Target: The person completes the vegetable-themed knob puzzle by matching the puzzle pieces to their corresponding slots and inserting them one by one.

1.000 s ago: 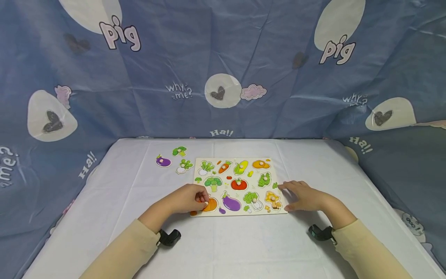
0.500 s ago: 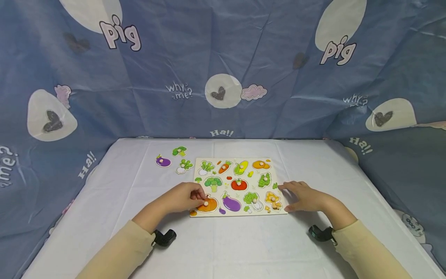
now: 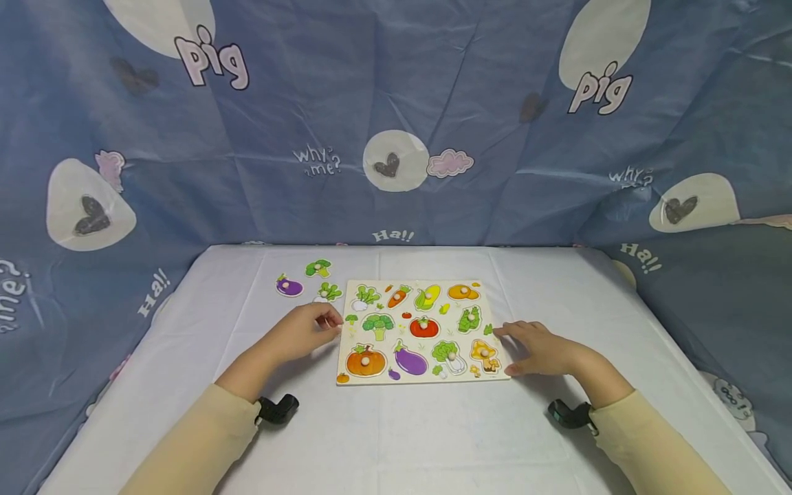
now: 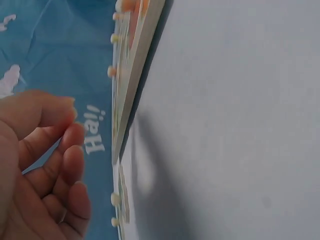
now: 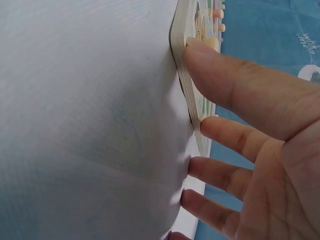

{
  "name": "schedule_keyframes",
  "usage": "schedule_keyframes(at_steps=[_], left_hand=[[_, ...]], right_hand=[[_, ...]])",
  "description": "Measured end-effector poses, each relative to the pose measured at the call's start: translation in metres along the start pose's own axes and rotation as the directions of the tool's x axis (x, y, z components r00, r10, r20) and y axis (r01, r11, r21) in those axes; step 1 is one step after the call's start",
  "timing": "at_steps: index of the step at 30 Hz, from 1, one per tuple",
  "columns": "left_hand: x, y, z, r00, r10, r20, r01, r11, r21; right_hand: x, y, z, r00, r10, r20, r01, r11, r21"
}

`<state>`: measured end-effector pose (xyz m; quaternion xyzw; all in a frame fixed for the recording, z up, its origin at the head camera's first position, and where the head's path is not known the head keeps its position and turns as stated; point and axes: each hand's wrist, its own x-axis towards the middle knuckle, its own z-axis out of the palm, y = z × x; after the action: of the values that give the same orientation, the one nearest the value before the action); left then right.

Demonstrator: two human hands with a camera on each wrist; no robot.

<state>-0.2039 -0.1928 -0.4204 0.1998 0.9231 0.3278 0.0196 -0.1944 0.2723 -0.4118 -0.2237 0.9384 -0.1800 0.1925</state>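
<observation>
Eight pieces [image 3: 424, 328] sit in the board [image 3: 449, 322]; three (eggplant [image 3: 289, 286], broccoli [image 3: 318, 268], radish [image 3: 329, 292]) lie beyond its left side, seemingly still to do. The left hand [image 3: 303, 331], loosely bent, holds nothing; the right hand [image 3: 541, 347], spread, touches the board's edge

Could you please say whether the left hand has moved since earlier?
Yes: in the head view, the left hand has moved leftward, off the pumpkin piece to beside the puzzle board.
</observation>
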Motion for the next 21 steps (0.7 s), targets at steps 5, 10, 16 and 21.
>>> schedule_keyframes(at_steps=[5, 10, 16, 21], left_hand=[[0.007, -0.012, -0.007, 0.996, -0.041, -0.074, 0.041, 0.999, -0.005], [0.014, -0.023, -0.011, 0.986, -0.097, -0.133, 0.095, 0.995, -0.024], [0.022, -0.032, -0.013, 0.973, -0.143, -0.181, 0.132, 0.989, -0.071], [0.030, -0.039, -0.013, 0.964, -0.176, -0.201, 0.161, 0.983, -0.088]], right_hand=[[0.000, 0.000, 0.000, 1.000, 0.002, -0.001, -0.002, 1.000, -0.003], [0.001, -0.002, 0.000, 1.000, 0.005, 0.007, -0.005, 1.000, 0.000], [0.000, -0.003, -0.001, 1.000, 0.005, 0.004, -0.005, 1.000, -0.011], [0.000, -0.003, -0.001, 1.000, 0.001, -0.001, -0.001, 1.000, -0.020]])
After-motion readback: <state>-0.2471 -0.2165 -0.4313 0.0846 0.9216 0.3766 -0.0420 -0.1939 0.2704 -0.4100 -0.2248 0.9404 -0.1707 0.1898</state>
